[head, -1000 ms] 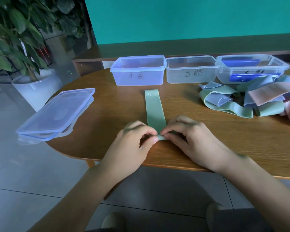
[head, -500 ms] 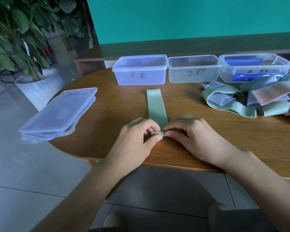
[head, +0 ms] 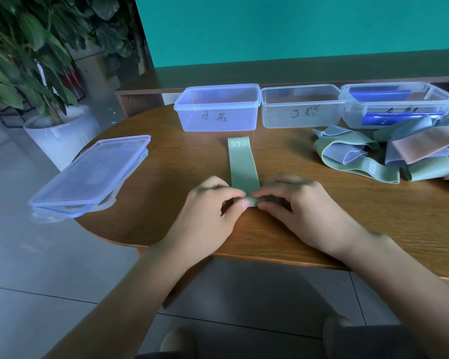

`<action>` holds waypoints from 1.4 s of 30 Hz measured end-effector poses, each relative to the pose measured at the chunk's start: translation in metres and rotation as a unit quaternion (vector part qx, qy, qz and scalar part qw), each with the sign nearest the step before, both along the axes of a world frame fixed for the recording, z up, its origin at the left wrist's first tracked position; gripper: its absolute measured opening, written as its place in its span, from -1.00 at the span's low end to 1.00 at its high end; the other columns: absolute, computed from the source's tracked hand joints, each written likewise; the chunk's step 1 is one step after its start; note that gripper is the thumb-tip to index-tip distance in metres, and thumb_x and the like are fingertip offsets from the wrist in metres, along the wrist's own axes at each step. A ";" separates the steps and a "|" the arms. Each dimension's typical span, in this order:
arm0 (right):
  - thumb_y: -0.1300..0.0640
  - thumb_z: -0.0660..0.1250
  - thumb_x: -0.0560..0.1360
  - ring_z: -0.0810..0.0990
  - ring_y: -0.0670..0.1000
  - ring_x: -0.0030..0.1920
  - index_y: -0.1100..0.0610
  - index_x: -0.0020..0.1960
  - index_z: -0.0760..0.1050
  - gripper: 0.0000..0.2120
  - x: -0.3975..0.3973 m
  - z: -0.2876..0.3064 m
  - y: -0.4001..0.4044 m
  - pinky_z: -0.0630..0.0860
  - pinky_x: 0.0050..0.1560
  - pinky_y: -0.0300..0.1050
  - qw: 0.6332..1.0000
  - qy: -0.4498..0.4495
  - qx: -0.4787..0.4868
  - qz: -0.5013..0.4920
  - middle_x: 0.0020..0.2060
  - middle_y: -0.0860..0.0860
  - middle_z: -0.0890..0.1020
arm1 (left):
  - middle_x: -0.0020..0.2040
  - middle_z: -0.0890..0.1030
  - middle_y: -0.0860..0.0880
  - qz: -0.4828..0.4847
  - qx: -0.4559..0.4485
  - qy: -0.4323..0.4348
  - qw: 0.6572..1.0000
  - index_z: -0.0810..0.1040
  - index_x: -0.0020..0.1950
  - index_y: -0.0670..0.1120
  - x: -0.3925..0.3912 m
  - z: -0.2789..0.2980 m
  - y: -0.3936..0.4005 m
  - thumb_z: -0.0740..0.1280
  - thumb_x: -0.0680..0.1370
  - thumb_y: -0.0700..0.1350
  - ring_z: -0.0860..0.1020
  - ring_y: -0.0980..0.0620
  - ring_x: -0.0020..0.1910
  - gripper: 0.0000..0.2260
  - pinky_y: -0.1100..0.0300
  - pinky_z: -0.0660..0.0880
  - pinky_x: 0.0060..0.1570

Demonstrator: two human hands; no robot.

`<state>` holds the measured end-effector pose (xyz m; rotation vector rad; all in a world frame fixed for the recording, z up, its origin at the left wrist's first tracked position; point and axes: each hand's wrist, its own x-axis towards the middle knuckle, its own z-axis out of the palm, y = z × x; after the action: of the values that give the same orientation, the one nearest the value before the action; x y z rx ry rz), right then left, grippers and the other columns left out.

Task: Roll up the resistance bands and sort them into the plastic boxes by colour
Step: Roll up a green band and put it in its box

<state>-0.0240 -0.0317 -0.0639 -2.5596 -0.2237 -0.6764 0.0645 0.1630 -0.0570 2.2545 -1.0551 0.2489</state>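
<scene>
A green resistance band marked "30 LB" lies flat on the wooden table, running away from me. Its near end is rolled into a small tight coil. My left hand pinches the coil's left side and my right hand pinches its right side. Three clear plastic boxes stand in a row at the back: the left box, the middle box, and the right box, which holds rolled blue bands. A heap of loose green, blue and pink bands lies at the right.
A stack of clear box lids sits at the table's left edge, partly overhanging. A potted plant in a white pot stands on the floor to the left. A low wooden shelf runs behind the boxes.
Both hands have rolled the green band's near end further away from me, so the coil is thicker and the flat part shorter.
</scene>
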 end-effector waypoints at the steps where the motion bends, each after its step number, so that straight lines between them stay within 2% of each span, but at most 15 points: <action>1: 0.18 0.46 0.54 0.48 -0.38 -0.07 0.10 0.11 0.69 -0.84 0.002 0.000 0.000 0.30 0.09 -0.55 1.000 -0.001 0.002 0.001 -0.01 -0.08 0.64 | 0.08 0.55 0.11 0.000 0.004 0.001 1.000 0.68 0.19 0.00 0.000 0.001 0.000 0.41 0.57 0.03 0.51 0.18 -0.06 -0.76 0.40 0.42 -0.04; 5: 0.15 0.40 0.59 0.57 -0.17 0.01 0.07 0.14 0.68 -0.84 0.006 0.000 -0.001 0.42 0.14 -0.37 1.000 0.006 0.003 0.003 0.01 -0.09 0.64 | 0.09 0.56 0.21 -0.009 -0.015 0.027 0.999 0.66 0.16 0.09 0.000 0.003 0.003 0.46 0.53 -0.01 0.52 0.22 -0.03 -0.79 0.51 0.37 -0.14; 8: 0.12 0.35 0.61 0.61 -0.08 0.04 0.06 0.15 0.67 -0.82 0.007 -0.001 -0.001 0.53 0.14 -0.12 1.000 0.011 -0.005 -0.004 0.04 -0.08 0.63 | 0.05 0.59 0.22 -0.009 -0.018 0.030 0.999 0.68 0.11 0.08 0.001 0.003 0.002 0.46 0.52 -0.02 0.53 0.22 -0.04 -0.83 0.51 0.36 -0.15; 10: 0.13 0.34 0.61 0.62 -0.05 0.04 0.08 0.16 0.67 -0.82 0.008 -0.002 0.000 0.55 0.12 -0.07 1.000 0.001 -0.012 -0.014 0.06 -0.06 0.63 | 0.06 0.59 0.21 -0.009 -0.015 0.032 0.999 0.68 0.12 0.07 0.002 0.003 0.000 0.44 0.54 -0.02 0.53 0.23 -0.05 -0.83 0.53 0.35 -0.16; 12: 0.14 0.37 0.60 0.61 -0.06 0.03 0.09 0.16 0.67 -0.82 0.008 -0.003 0.001 0.53 0.13 -0.15 0.999 -0.014 -0.014 -0.025 0.06 -0.04 0.63 | 0.06 0.59 0.21 -0.009 -0.016 0.033 0.999 0.67 0.13 0.07 0.004 0.003 -0.001 0.43 0.55 -0.03 0.53 0.24 -0.05 -0.84 0.54 0.34 -0.15; 15: 0.12 0.44 0.55 0.50 -0.23 -0.03 0.07 0.17 0.67 -0.79 0.007 -0.003 0.001 0.38 0.11 -0.45 0.999 -0.009 -0.005 -0.031 0.07 -0.08 0.63 | 0.08 0.59 0.21 -0.008 -0.010 0.034 0.999 0.66 0.16 0.06 0.006 0.003 -0.002 0.41 0.57 -0.04 0.52 0.27 -0.05 -0.82 0.56 0.34 -0.12; 19: 0.09 0.47 0.53 0.44 -0.37 -0.11 0.02 0.20 0.65 -0.75 0.011 -0.003 -0.001 0.32 0.03 -0.48 0.999 0.019 0.003 -0.031 0.02 -0.18 0.59 | 0.13 0.54 0.21 -0.003 0.003 0.037 0.999 0.63 0.24 0.07 0.009 0.003 -0.004 0.41 0.57 -0.01 0.48 0.24 -0.02 -0.76 0.55 0.33 -0.07; 21: 0.10 0.45 0.54 0.46 -0.33 -0.09 0.00 0.20 0.64 -0.77 0.014 -0.003 -0.001 0.40 0.05 -0.34 0.999 0.023 0.010 -0.035 0.02 -0.20 0.58 | 0.17 0.52 0.18 0.005 0.012 0.038 0.999 0.62 0.27 0.07 0.011 0.003 -0.005 0.41 0.57 -0.01 0.46 0.22 0.04 -0.74 0.51 0.32 -0.04; 23: 0.12 0.43 0.56 0.55 -0.20 0.00 -0.01 0.19 0.65 -0.79 0.015 -0.003 0.000 0.51 0.13 -0.12 0.998 0.025 0.025 -0.045 0.06 -0.14 0.62 | 0.14 0.53 0.16 0.007 0.007 0.037 0.999 0.64 0.25 0.05 0.011 0.004 -0.006 0.41 0.58 -0.07 0.47 0.21 -0.02 -0.76 0.55 0.32 -0.07; 25: 0.14 0.42 0.56 0.59 -0.07 0.08 0.00 0.18 0.65 -0.79 0.015 -0.003 0.001 0.52 0.18 -0.04 0.998 0.027 0.034 -0.045 0.07 -0.10 0.64 | 0.07 0.55 0.16 0.004 -0.001 0.031 0.999 0.66 0.22 0.03 0.010 0.004 -0.005 0.40 0.58 -0.12 0.49 0.27 -0.08 -0.78 0.60 0.32 -0.09; 28: 0.14 0.42 0.57 0.59 -0.11 0.05 0.01 0.19 0.66 -0.80 0.011 -0.002 -0.001 0.48 0.18 -0.16 0.998 0.037 0.043 -0.024 0.05 -0.10 0.64 | -0.01 0.56 0.21 -0.005 -0.010 0.030 0.999 0.65 0.19 0.04 0.007 0.004 0.000 0.40 0.58 -0.12 0.49 0.33 -0.08 -0.80 0.60 0.33 -0.13; 31: 0.11 0.41 0.58 0.58 -0.13 -0.05 0.01 0.19 0.65 -0.80 0.002 0.001 -0.002 0.42 0.06 -0.37 0.998 0.049 0.049 -0.002 0.00 -0.13 0.62 | -0.10 0.54 0.28 -0.025 -0.021 0.033 0.999 0.60 0.11 0.06 0.001 0.004 0.006 0.40 0.58 -0.12 0.52 0.27 -0.06 -0.86 0.55 0.35 -0.17; 36: 0.07 0.42 0.58 0.56 -0.11 -0.17 -0.04 0.10 0.58 -0.89 -0.003 0.002 0.000 0.43 -0.08 -0.32 0.998 0.041 0.052 0.001 -0.09 -0.20 0.61 | -0.17 0.52 0.28 -0.043 -0.019 0.009 0.999 0.57 0.01 0.00 -0.001 0.003 0.009 0.38 0.59 -0.14 0.53 0.25 -0.09 -0.96 0.52 0.37 -0.20; 40: 0.09 0.41 0.58 0.50 -0.29 -0.09 0.00 0.05 0.62 -0.93 0.000 0.002 0.000 0.32 0.02 -0.47 1.000 0.016 0.027 -0.006 -0.03 -0.16 0.56 | -0.11 0.56 0.18 -0.030 -0.013 -0.013 0.999 0.59 0.01 0.00 0.001 0.000 0.007 0.37 0.59 -0.11 0.54 0.19 -0.10 -0.98 0.45 0.41 -0.18; 42: 0.06 0.40 0.58 0.49 -0.31 -0.07 0.02 0.07 0.65 -0.90 0.002 0.002 -0.002 0.30 0.03 -0.50 1.000 0.017 0.024 -0.009 -0.02 -0.15 0.57 | -0.05 0.54 0.15 -0.022 -0.012 -0.020 0.999 0.60 0.02 0.01 0.003 0.000 0.007 0.37 0.58 -0.04 0.52 0.19 -0.10 -0.94 0.44 0.41 -0.15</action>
<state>-0.0220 -0.0334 -0.0617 -2.5290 -0.1701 -0.6360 0.0672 0.1695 -0.0575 2.2105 -1.1152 0.2891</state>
